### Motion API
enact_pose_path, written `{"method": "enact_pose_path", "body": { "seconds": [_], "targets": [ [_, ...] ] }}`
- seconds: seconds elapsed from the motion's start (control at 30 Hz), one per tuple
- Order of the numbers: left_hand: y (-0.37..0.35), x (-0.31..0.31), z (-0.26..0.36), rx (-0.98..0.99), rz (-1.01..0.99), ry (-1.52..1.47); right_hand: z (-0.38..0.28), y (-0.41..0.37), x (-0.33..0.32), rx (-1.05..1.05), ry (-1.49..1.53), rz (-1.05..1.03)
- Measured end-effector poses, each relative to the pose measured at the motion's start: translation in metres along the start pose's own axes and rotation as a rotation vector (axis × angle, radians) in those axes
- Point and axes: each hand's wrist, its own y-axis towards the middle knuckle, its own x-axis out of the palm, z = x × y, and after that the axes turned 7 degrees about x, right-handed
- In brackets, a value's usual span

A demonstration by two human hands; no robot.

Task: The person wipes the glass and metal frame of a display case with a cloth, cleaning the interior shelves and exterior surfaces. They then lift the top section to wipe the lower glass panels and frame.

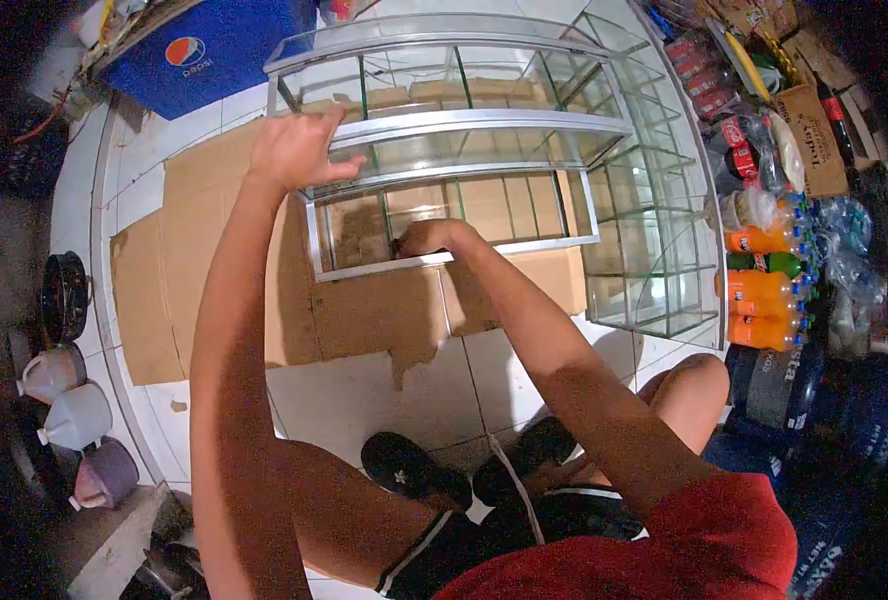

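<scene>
A glass display case (484, 125) with a silvery metal frame and several green-edged glass dividers stands on cardboard in front of me. My left hand (299, 148) grips its left corner, thumb stretched along the front rail and fingers over the upper part. My right hand (432, 238) reaches in over the lower front rail (524, 245), wrist bent and fingers curled down behind the metal edge. A small dark bit shows at those fingertips, and I cannot tell what it is.
Flattened cardboard (214, 240) covers white floor tiles (384, 390). A second glass shelf unit (649, 200) adjoins on the right, with orange soda bottles (759, 290) beyond. A blue Pepsi box (204, 60) is at upper left; plastic jugs (76, 415) line the left. My slippered feet (414, 470) are close below.
</scene>
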Motion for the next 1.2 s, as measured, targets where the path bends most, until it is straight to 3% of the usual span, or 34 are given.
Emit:
{"method": "enact_pose_path", "body": {
  "seconds": [0.07, 0.1, 0.13, 0.2, 0.23, 0.27, 0.33, 0.37, 0.43, 0.47, 0.53, 0.57, 0.67, 0.73, 0.87, 0.93, 0.97, 1.07, 1.1, 1.2],
  "targets": [
    [0.0, 0.0, -0.001, -0.01, -0.026, -0.001, 0.006, -0.001, 0.002, -0.129, 0.26, -0.053],
    [0.001, 0.0, -0.001, -0.019, -0.052, -0.003, 0.007, -0.001, 0.002, -0.308, 0.203, 0.005],
    [0.001, 0.0, -0.002, -0.025, -0.057, 0.002, 0.008, 0.0, 0.003, -0.316, 0.202, 0.002],
    [0.0, 0.001, -0.002, -0.024, -0.042, 0.007, -0.03, -0.042, -0.017, 0.174, 0.672, 0.128],
    [0.0, 0.002, -0.003, -0.029, -0.045, 0.005, -0.049, -0.079, -0.031, -0.033, 0.656, 0.244],
    [0.0, 0.002, -0.004, -0.028, -0.052, 0.012, -0.048, -0.079, -0.023, -0.03, 0.655, 0.24],
    [0.002, 0.003, -0.001, -0.02, -0.059, 0.007, -0.044, -0.081, -0.008, 0.032, 1.01, 0.585],
    [0.003, 0.0, 0.0, -0.022, -0.101, 0.034, -0.051, -0.101, -0.014, 0.134, 1.161, 0.556],
    [0.002, -0.004, 0.0, -0.028, -0.148, 0.067, -0.063, -0.135, -0.009, -0.147, 1.913, 0.507],
    [0.002, -0.006, 0.001, -0.031, -0.141, 0.071, -0.053, -0.141, 0.003, -0.388, 2.122, 0.551],
    [0.002, -0.005, 0.001, -0.032, -0.133, 0.07, -0.069, -0.172, 0.004, -0.512, 2.434, 0.526],
    [0.003, -0.004, 0.0, -0.024, -0.109, 0.065, -0.068, -0.176, 0.009, -0.505, 2.436, 0.527],
    [0.0, -0.005, 0.003, -0.029, -0.093, 0.042, -0.044, -0.179, 0.043, -0.271, 2.697, 0.66],
    [-0.001, -0.006, 0.003, -0.042, -0.1, 0.024, 0.006, -0.171, 0.097, -0.633, 2.955, 0.454],
    [-0.002, 0.009, -0.005, -0.02, -0.064, 0.006, -0.029, -0.199, 0.098, -0.586, 2.985, 0.524],
    [-0.003, 0.009, -0.004, 0.013, 0.014, -0.002, -0.046, -0.207, 0.099, -0.542, 2.78, 0.439],
    [-0.003, 0.012, -0.005, 0.025, 0.034, -0.016, -0.058, -0.213, 0.092, -0.383, 2.662, 0.515],
    [-0.004, 0.012, -0.008, 0.029, -0.036, 0.025, -0.076, -0.217, 0.081, -0.238, 2.614, 0.615],
    [-0.001, 0.007, -0.003, -0.041, -0.125, 0.055, -0.073, -0.215, 0.081, -0.246, 2.638, 0.633],
    [-0.002, 0.004, -0.006, -0.024, -0.104, -0.054, -0.054, -0.203, 0.094, -0.301, 2.714, 0.682]
  ]
}}
